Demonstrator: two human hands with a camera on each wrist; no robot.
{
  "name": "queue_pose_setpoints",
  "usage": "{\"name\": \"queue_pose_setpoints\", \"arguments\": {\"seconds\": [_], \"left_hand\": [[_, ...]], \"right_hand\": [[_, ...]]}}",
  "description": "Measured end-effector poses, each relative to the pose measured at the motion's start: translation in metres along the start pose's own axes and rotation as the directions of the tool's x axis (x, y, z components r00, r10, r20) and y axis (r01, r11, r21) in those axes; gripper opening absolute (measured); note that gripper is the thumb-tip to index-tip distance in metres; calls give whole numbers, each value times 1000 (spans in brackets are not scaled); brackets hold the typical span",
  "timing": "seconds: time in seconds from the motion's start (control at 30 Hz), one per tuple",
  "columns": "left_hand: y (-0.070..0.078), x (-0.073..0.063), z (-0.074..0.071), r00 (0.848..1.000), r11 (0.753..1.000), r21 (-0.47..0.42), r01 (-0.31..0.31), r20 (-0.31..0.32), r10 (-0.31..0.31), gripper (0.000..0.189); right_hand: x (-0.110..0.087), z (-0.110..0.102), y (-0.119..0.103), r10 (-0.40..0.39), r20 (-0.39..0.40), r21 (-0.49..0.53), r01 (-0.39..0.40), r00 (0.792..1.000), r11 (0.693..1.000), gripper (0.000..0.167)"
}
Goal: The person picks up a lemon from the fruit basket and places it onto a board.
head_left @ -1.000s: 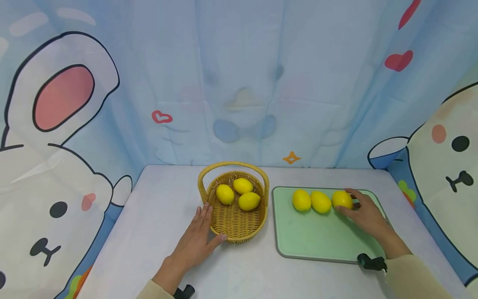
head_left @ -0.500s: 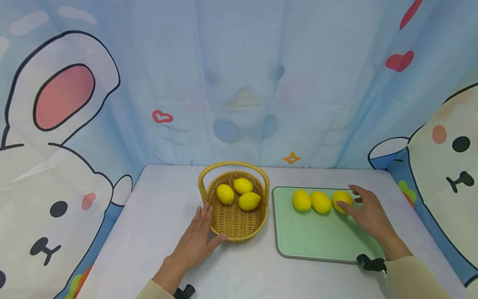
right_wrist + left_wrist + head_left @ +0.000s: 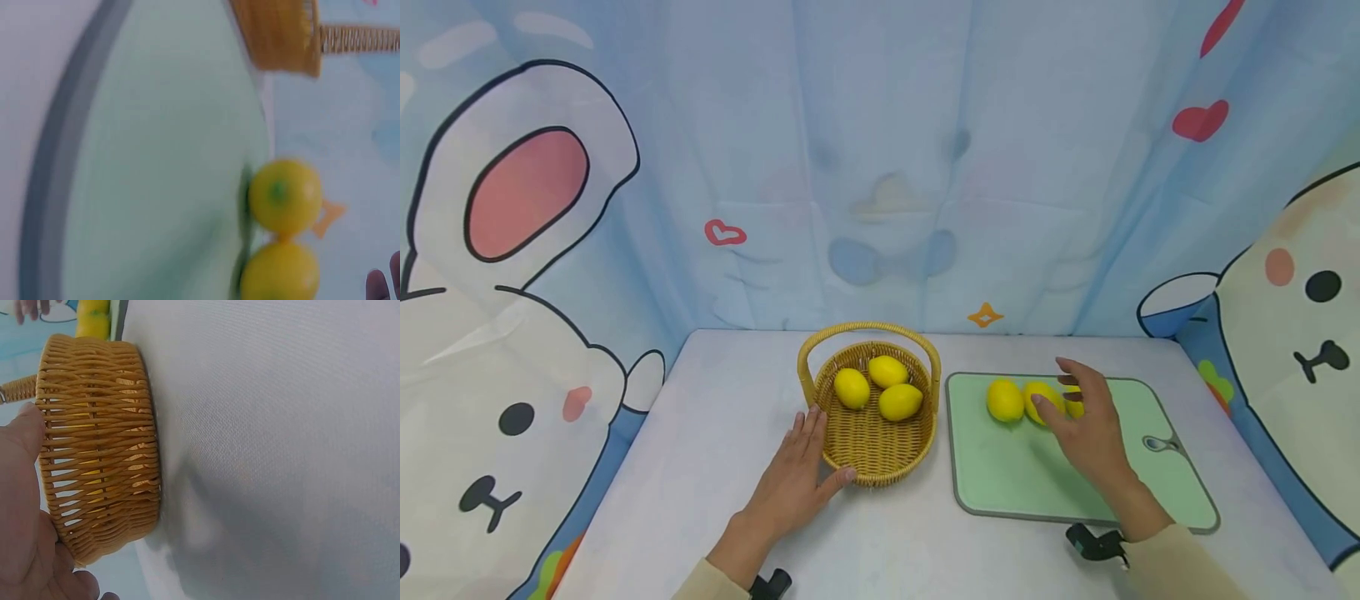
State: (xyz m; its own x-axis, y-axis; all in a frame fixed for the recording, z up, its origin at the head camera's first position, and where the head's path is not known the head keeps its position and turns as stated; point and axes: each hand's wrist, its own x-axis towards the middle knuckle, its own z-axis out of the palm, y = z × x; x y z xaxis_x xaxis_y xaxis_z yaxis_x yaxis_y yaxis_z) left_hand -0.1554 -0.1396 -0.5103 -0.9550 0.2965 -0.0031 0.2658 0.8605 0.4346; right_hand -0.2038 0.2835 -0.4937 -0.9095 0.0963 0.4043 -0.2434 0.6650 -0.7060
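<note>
Three yellow lemons stand in a row on a light green cutting board (image 3: 1007, 479): a left lemon (image 3: 1004, 401), a middle lemon (image 3: 1037, 393) and a right lemon (image 3: 1075, 409), mostly hidden behind fingers. Over the middle and right ones hovers my right hand (image 3: 1093, 437), thumb and fingers spread apart, nothing in its grasp. My left hand (image 3: 792, 482) lies with straight fingers against the left side of a round wicker basket (image 3: 872, 458), thumb at its front rim. Inside the basket are three more lemons (image 3: 900, 402). The left wrist view shows the basket's woven wall (image 3: 100, 444) beside the thumb.
The basket's arched handle (image 3: 868, 327) rises at its back. A grey rim edges the board, which has a hanging slot (image 3: 1161, 443) at its right. A blue cartoon curtain (image 3: 880, 167) closes off the back of the white table (image 3: 715, 392).
My right hand has let go of the right lemon and shifted left and up, over the middle one. The board's right end is now uncovered. The left hand stays put.
</note>
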Motion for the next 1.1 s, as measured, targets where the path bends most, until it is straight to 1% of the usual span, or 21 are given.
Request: {"name": "queue_pose_setpoints", "arguments": {"seconds": [0.1,0.17,0.27,0.37,0.5,0.57,0.7,0.77,0.83,0.93,1.03,1.1], "left_hand": [[1,0,-1,1000,1000,16,-4,0,4,98],[1,0,-2,1000,999,35,-5,5,5,99],[0,1,-3,1000,998,67,-11,7,11,100],[0,1,-4,1000,995,100,-15,15,13,100],[0,2,-5,1000,990,137,-15,26,12,99],[0,2,-6,1000,989,148,-17,28,13,99],[1,3,-8,999,988,154,-18,32,14,98],[2,3,-9,999,989,149,-17,34,12,98],[2,3,-9,999,990,142,-14,36,9,98],[2,4,-9,999,992,125,-9,39,4,98],[2,4,-7,999,993,121,-10,45,4,99],[2,5,-6,999,993,118,-12,48,6,99]], "right_hand": [[-6,15,-18,-96,-11,65,97,995,993,61],[-10,25,-29,-165,-15,112,166,986,980,61],[-17,41,-43,-266,-7,163,264,964,951,61],[-25,57,-55,-348,20,188,338,937,922,62],[-33,75,-73,-407,88,219,381,909,898,60],[-35,83,-81,-424,121,239,388,897,890,60],[-34,99,-95,-440,205,246,390,874,888,61],[-29,107,-102,-440,256,232,387,861,892,61],[-23,115,-108,-417,320,211,365,851,907,64],[-11,129,-114,-358,412,164,319,838,934,71],[-4,140,-119,-263,481,77,258,836,963,73],[-2,145,-122,-202,501,24,220,841,975,71]]}}
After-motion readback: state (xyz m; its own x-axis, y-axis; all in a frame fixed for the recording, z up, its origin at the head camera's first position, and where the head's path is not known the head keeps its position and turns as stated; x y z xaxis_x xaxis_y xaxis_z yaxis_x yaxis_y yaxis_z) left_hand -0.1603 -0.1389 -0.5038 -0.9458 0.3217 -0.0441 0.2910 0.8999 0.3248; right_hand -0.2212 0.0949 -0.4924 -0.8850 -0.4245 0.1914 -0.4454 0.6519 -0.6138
